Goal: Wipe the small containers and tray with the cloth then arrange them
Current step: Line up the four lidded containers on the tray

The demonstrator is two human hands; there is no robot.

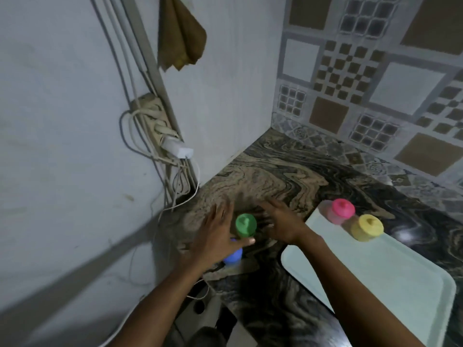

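Pink pot (pixel 340 212) and yellow pot (pixel 367 227) sat on the tray (pixel 375 274); green pot (pixel 246 225) and blue pot (pixel 234 257) seemed left to place, left hand (pixel 215 234) and right hand (pixel 283 224) spread, empty.

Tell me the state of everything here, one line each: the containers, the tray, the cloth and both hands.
left hand: open, holding nothing.
right hand: open, holding nothing.
tray: flat on the counter.
green container: lidded, upright, off the tray.
blue container: partly hidden behind left hand.
pink container: lidded, upright on tray.
yellow container: lidded, upright on tray.
cloth: hanging up, unheld.
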